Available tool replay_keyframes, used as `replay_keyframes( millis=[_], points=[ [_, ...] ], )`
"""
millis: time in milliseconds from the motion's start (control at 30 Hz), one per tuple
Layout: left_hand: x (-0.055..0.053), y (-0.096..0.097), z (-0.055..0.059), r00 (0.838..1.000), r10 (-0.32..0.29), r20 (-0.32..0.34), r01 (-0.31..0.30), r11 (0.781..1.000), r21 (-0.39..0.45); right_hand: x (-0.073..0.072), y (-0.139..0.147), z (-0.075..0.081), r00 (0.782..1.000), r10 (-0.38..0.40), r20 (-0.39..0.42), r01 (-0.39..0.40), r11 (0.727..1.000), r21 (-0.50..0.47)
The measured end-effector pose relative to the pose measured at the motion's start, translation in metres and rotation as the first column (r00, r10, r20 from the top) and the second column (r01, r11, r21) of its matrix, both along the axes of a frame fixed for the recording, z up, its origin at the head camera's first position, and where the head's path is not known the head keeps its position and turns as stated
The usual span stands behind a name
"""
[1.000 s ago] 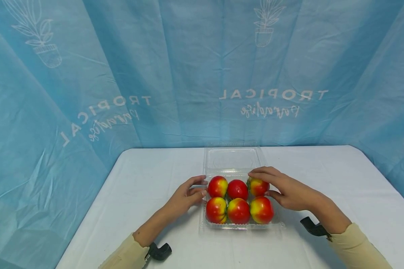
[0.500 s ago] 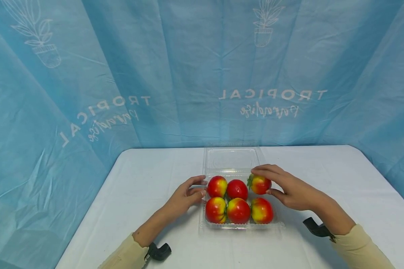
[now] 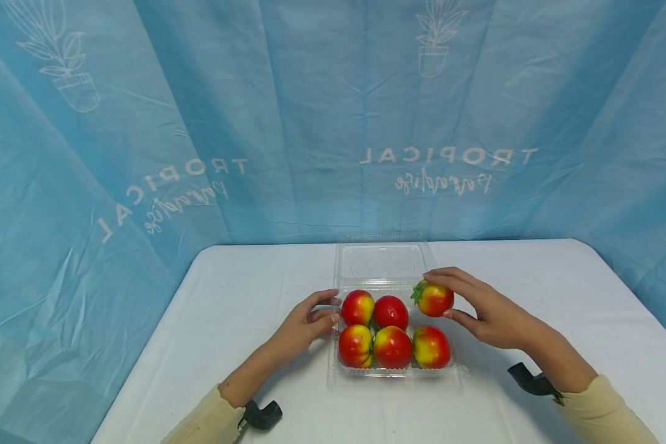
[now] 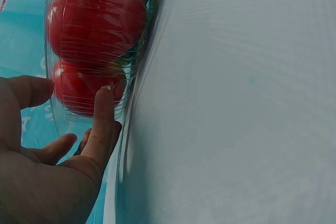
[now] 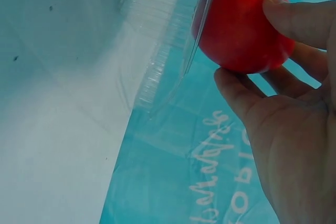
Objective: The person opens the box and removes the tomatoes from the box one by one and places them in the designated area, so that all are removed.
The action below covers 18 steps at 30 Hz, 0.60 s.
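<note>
My right hand [image 3: 485, 311] pinches a red-and-yellow tomato [image 3: 435, 300] with a green leafy top, fingers on its far side and thumb on the near side. It is raised over the back right of a clear plastic clamshell box [image 3: 391, 372]. Red skin of the held tomato [image 5: 239, 27] fills the grip in the right wrist view. Several similar tomatoes [image 3: 393, 348] sit in the box in two rows. My left hand [image 3: 309, 317] rests at the box's left side; in the left wrist view its extended fingers [image 4: 103, 124] touch the clear wall.
The box's lid [image 3: 385, 262] lies folded back, behind the tomatoes. A white cloth covers the table [image 3: 266, 271]. Behind it hangs a blue printed curtain [image 3: 311, 123]. Black camera mounts [image 3: 263, 415] are worn on both wrists.
My right hand has lifted the back-right tomato out of its place and carried it slightly up and right; its green top now shows. The left hand has stayed still.
</note>
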<state>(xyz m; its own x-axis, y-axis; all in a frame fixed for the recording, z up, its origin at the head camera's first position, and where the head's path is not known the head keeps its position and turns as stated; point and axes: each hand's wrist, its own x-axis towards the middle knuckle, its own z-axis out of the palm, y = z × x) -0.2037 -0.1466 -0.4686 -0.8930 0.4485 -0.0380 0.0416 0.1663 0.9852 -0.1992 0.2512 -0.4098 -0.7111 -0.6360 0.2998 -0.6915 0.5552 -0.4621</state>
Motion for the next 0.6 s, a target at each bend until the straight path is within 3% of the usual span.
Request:
replay_keyframes(
  millis=[600],
  points=[
    [0.000, 0.000, 0.001, 1.000, 0.001, 0.000, -0.001, 1.000, 0.002, 0.004, 0.016, -0.006, 0.997, -0.069, -0.031, 0.064, 0.990, -0.126]
  ],
)
